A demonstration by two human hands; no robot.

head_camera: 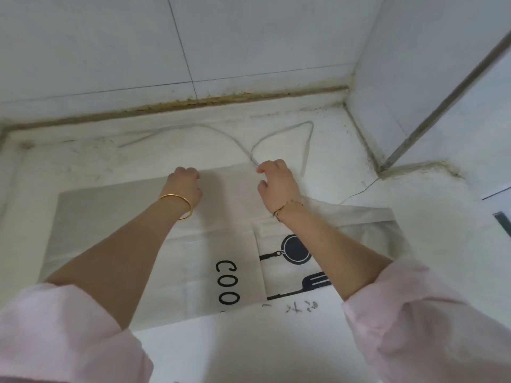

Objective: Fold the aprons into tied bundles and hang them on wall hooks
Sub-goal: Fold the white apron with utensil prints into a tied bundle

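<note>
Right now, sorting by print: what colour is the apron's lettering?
Black lettering on the white apron; head view.

My left hand (185,186) curls its fingertips under, so I can't tell whether they grip the apron (110,217); likewise my right hand (276,181) at the string (307,145). My right forearm (331,239) hides part of the print (293,250), and the right edge crops a dark object (504,222).

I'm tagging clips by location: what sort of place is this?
Probably a kitchen corner: a white counter meets tiled walls along a grimy sealant joint, and the apron spread on it bears pan and spatula prints.
</note>
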